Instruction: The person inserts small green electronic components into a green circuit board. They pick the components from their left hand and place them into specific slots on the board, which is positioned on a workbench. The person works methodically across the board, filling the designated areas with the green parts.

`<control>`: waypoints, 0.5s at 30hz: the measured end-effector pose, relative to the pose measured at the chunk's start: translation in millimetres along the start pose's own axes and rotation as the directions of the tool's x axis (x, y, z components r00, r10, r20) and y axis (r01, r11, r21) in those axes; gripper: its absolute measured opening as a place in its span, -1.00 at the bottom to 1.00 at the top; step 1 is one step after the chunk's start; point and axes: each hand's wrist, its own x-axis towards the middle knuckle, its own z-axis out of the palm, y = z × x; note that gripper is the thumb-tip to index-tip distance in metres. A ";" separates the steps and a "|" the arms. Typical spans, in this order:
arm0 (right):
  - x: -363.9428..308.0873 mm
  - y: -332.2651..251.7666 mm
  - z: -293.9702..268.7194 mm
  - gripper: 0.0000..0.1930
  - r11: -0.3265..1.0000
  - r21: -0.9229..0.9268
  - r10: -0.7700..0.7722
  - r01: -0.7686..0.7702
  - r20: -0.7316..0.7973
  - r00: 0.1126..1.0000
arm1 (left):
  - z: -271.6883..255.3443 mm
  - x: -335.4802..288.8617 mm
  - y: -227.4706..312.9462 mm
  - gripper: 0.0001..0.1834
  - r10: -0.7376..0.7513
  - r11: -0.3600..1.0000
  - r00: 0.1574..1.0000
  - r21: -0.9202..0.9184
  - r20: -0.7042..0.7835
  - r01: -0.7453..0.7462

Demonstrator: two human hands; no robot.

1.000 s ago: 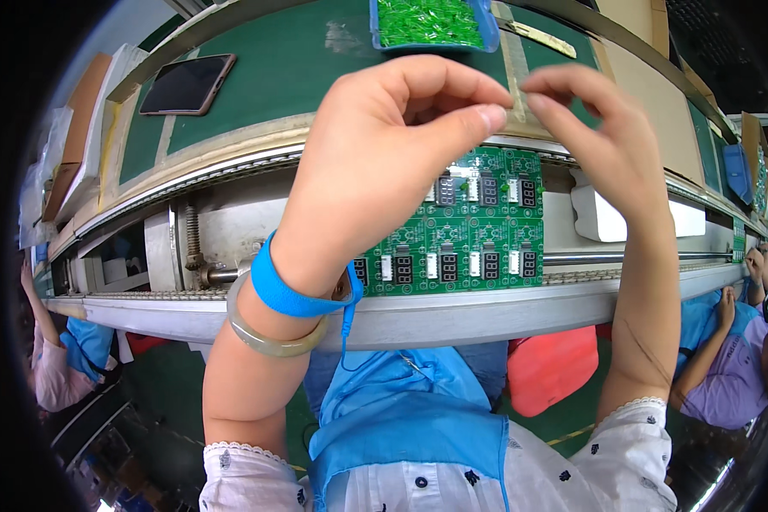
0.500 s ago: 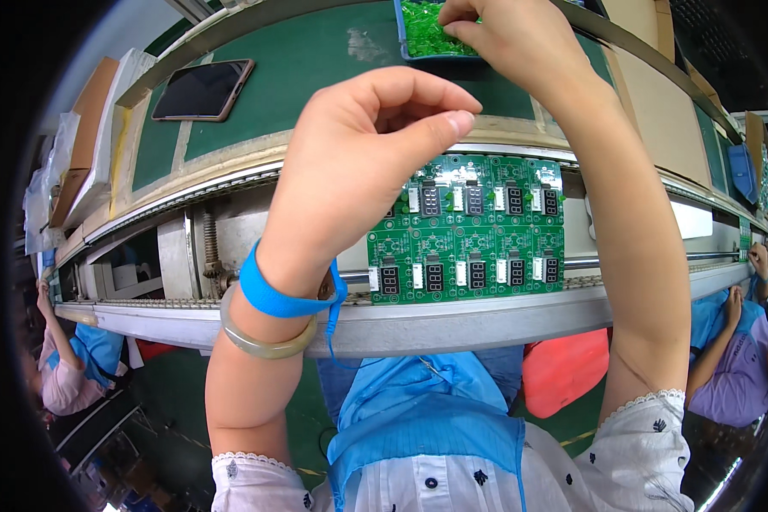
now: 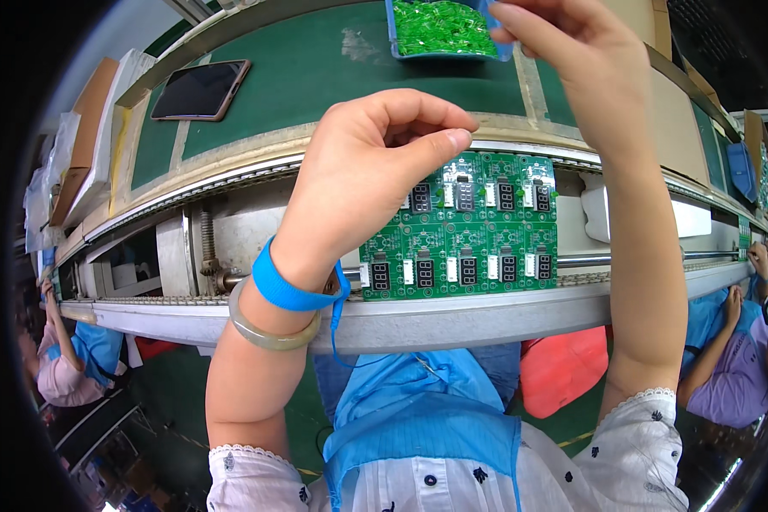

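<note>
My left hand (image 3: 363, 171) hovers over the far left part of a green circuit board panel (image 3: 478, 235), its thumb and index tips pinched close together. Whether anything sits between them is too small to make out. The panel carries rows of digit displays, white connectors and a few small green parts along its far row. My right hand (image 3: 584, 68) is raised by the right rim of a blue bin (image 3: 452, 58) filled with small green LED-like parts (image 3: 444, 27). Its thumb and fingers are pinched too; what they hold is not visible.
The panel lies across a conveyor with metal rails (image 3: 486, 328). A phone (image 3: 200, 90) rests on the green work surface at far left. A blue strap and cord (image 3: 294, 282) hang at my left wrist. Other people (image 3: 730, 367) sit at both sides.
My right hand has come out of the bin of green parts and moved right. My left hand has lowered slightly toward the panel, which sits a little further left.
</note>
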 end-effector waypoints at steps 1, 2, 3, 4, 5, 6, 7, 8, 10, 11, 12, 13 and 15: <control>-7.2 7.7 -12.9 -0.85 0.999 -0.028 0.025 -0.024 0.019 1.000 | 1.0 -0.5 0.5 -0.79 -0.005 1.000 1.000 0.014 -0.001 0.005; -14.3 15.1 -24.1 -0.80 0.997 -0.056 0.050 -0.047 0.037 0.998 | 1.9 -0.9 0.9 -0.79 -0.011 1.000 1.000 0.028 -0.003 0.011; -21.6 18.6 -33.0 -0.79 0.992 0.049 0.110 -0.113 0.055 0.992 | 3.6 0.0 1.4 -0.79 -0.013 0.999 1.000 0.039 0.002 0.013; -29.6 19.5 -38.1 -0.79 0.985 0.073 0.152 -0.159 0.091 0.984 | 4.1 0.2 -0.1 -0.80 -0.019 0.999 1.000 0.050 0.002 0.019; -38.6 18.7 -42.2 -0.78 0.974 0.096 0.193 -0.205 0.127 0.973 | 4.4 0.3 -1.0 -0.80 -0.026 0.998 1.000 0.061 0.002 0.026; -47.5 17.9 -46.2 -0.77 0.960 0.115 0.234 -0.254 0.163 0.958 | 5.1 0.4 -1.7 -0.80 -0.026 0.998 1.000 0.065 0.002 0.026; -54.9 17.4 -49.5 -0.76 0.943 0.172 0.251 -0.284 0.191 0.949 | 5.5 0.2 -2.2 -0.80 -0.027 0.997 1.000 0.070 0.001 0.027; -60.2 19.2 -53.3 -0.76 0.927 0.220 0.255 -0.303 0.221 0.941 | 5.7 0.1 -2.5 -0.81 -0.028 0.997 1.000 0.075 0.000 0.028; -69.5 23.8 -60.5 -0.75 0.887 0.311 0.260 -0.341 0.274 0.926 | 6.8 0.5 -2.7 -0.81 -0.038 0.997 0.999 0.072 -0.004 0.038; -72.5 24.6 -61.3 -0.74 0.861 0.368 0.260 -0.352 0.277 0.925 | 7.3 0.7 -3.2 -0.80 -0.043 0.997 0.999 0.071 -0.006 0.043; -75.1 25.9 -61.2 -0.74 0.867 0.367 0.251 -0.337 0.264 0.931 | 7.5 1.0 -3.6 -0.80 -0.043 0.997 0.999 0.065 -0.006 0.043; -77.3 27.4 -60.5 -0.74 0.873 0.365 0.241 -0.322 0.250 0.938 | 7.7 1.2 -4.2 -0.80 -0.042 0.997 0.999 0.059 -0.005 0.042; -80.2 28.2 -59.1 -0.74 0.881 0.359 0.235 -0.308 0.234 0.944 | 7.4 1.7 -5.8 -0.80 -0.040 0.997 0.999 0.060 -0.003 0.040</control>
